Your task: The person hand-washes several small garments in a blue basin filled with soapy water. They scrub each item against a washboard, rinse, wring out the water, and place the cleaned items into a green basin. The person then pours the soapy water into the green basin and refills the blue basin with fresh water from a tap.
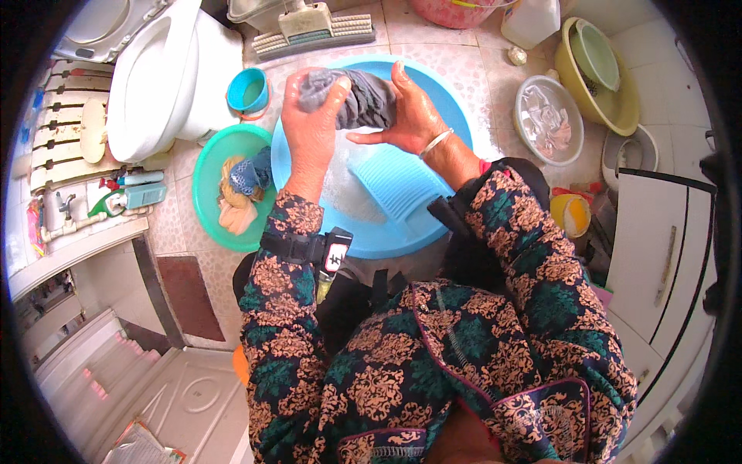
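A bunched, wet grey cloth (356,98) is held above a large light-blue basin (464,116). My left hand (313,122) grips one end, its thumb pressed over the fabric. At the other end, my right hand (417,113) touches the cloth with its palm side, thumb raised and index finger stretched out below. Wet skin shines on both hands. Under them, a blue ribbed washboard (400,180) leans in the basin, beside sudsy water (353,185).
To the left stands a green basin (203,197) with several garments (237,209), near a small blue bucket (246,93) and a white toilet (151,87). A mop head (316,32) lies beyond. On the right are a pale basin (548,119) holding wet cloth and a yellow basin (623,107).
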Action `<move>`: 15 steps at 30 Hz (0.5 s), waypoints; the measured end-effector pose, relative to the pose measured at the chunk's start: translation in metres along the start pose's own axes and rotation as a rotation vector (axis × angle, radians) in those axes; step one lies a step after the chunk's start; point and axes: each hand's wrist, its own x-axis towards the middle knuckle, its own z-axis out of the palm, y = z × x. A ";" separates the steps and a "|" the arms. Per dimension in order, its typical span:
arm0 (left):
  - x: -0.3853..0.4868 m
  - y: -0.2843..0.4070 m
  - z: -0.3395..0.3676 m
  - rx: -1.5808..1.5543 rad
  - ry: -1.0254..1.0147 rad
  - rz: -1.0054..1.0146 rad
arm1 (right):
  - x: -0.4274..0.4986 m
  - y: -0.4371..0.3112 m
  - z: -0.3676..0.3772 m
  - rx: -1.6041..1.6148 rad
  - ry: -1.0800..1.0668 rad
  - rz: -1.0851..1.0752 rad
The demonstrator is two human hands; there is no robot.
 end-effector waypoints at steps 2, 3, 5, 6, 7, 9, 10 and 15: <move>-0.006 -0.002 0.003 -0.020 -0.023 0.034 | 0.002 0.006 0.001 -0.037 0.096 -0.103; -0.009 -0.004 0.004 -0.094 -0.019 0.038 | 0.005 0.008 0.001 -0.075 0.132 -0.111; -0.015 -0.010 0.003 -0.205 0.065 -0.082 | 0.009 0.012 0.000 -0.189 0.193 -0.172; -0.016 -0.014 0.001 -0.268 0.124 -0.138 | 0.011 0.014 0.000 -0.214 0.252 -0.235; -0.018 -0.018 0.000 -0.304 0.139 -0.221 | 0.013 0.016 -0.001 -0.242 0.300 -0.293; -0.018 -0.026 -0.006 -0.397 0.083 -0.317 | 0.018 0.020 -0.002 -0.233 0.327 -0.460; -0.018 -0.030 -0.010 -0.417 0.101 -0.402 | 0.020 0.022 -0.002 -0.304 0.337 -0.506; -0.022 -0.047 -0.032 -0.394 0.016 -0.756 | 0.026 0.040 -0.003 -0.766 0.412 -0.709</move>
